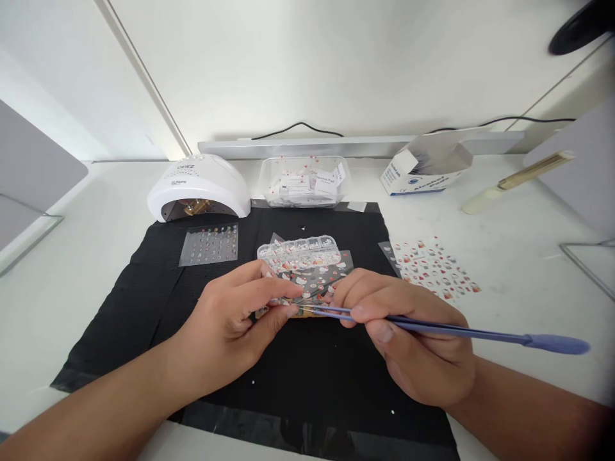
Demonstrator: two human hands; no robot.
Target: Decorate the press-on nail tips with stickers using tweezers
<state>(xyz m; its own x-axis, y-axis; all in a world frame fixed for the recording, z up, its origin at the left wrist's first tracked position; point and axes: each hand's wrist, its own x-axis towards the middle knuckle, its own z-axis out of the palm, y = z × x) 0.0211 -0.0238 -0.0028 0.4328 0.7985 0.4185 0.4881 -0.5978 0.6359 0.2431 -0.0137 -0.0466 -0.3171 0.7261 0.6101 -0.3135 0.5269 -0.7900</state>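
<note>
My left hand [235, 320] pinches the near edge of a sticker sheet [314, 276] with red and white cartoon figures, lying on a black mat [144, 282]. My right hand [408, 333] grips blue tweezers [461, 331], whose tips meet the sheet's near edge right by my left fingertips. Just behind the sheet lies a clear compartment case of small rhinestones [300, 250]. What sits between the tweezer tips is too small to tell.
A white nail lamp [199, 186] stands at the mat's back left, with a small gem sticker sheet [209, 244] in front. A clear tub of packets [305, 180], a white and blue box [423, 169], a nail file [516, 179] and another sticker sheet [435, 266] lie around.
</note>
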